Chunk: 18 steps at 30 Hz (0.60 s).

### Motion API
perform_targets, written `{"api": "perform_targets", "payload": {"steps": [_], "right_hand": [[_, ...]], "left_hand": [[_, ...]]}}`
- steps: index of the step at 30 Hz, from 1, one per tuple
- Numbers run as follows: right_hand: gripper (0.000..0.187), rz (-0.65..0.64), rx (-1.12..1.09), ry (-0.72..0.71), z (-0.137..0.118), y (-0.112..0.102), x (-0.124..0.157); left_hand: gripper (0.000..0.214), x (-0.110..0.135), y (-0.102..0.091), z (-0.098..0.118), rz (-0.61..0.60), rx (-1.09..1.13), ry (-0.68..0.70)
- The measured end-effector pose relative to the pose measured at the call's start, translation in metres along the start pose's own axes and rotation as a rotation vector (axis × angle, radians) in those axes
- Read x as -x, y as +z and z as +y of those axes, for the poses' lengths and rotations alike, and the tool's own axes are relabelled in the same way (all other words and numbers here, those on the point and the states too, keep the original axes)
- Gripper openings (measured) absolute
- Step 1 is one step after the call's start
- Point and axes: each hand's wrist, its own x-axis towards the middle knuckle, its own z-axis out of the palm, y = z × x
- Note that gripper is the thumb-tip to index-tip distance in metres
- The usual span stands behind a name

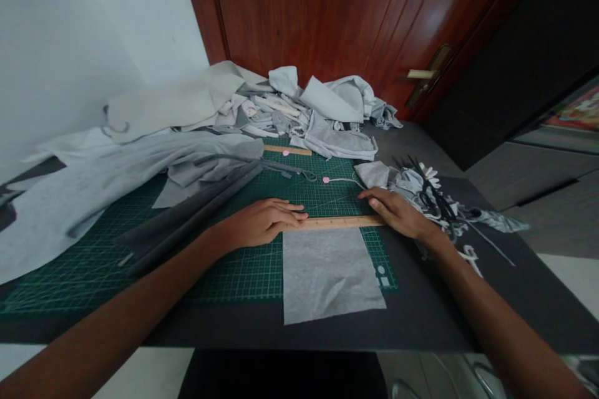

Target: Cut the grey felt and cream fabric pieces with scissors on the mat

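Left hand (266, 222): touching front ruler (344, 222) at left end; pinching or pressing, cannot tell.
Right hand (395, 212): apart from left, at other end; grip likewise unclear.
Front ruler: lying along grey cloth's (322, 274) far edge.
Grey cloth: creased; could bunch or skew under uneven pressure.

1. At six o'clock, the gray cloth piece (322, 274) is looking soft, matt and faintly wrinkled.
2. Along its twelve-o'clock edge, the wooden ruler (339, 222) is showing a smooth, pale finish.
3. At seven o'clock, the green mat (229, 283) is looking like matt plastic.
4. At four o'clock, the dark surface (421, 312) is appearing smooth, matt.
5. At twelve o'clock, the wooden door (309, 12) is gleaming glossily.
6. At two o'clock, the metal handle (422, 75) is shining.
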Motion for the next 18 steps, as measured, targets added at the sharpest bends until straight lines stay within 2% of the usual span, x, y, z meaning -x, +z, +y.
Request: {"api": "perform_targets", "payload": {"steps": [3, 7, 10, 13, 18], "right_hand": [[0.033, 0.118, 0.015, -0.041, -0.023, 0.008, -0.011], [0.028, 0.164, 0.14, -0.083, -0.047, 0.013, -0.04], [0.022, 0.186, 0.152, -0.064, -0.043, 0.02, -0.067], [0.019, 0.188, 0.186, 0.098, -0.029, 0.033, -0.091], [0.017, 0.241, 0.238, 0.189, -0.016, 0.059, -0.109]], "left_hand": [[0.045, 0.0, 0.003, -0.003, 0.026, 0.039, 0.013], [0.041, 0.001, 0.005, -0.005, 0.065, 0.068, -0.012], [0.04, 0.0, 0.006, -0.004, 0.097, 0.055, 0.013], [0.041, -0.001, 0.007, -0.002, 0.123, 0.049, 0.072], [0.04, -0.002, 0.006, -0.001, 0.122, 0.034, 0.093]]}}
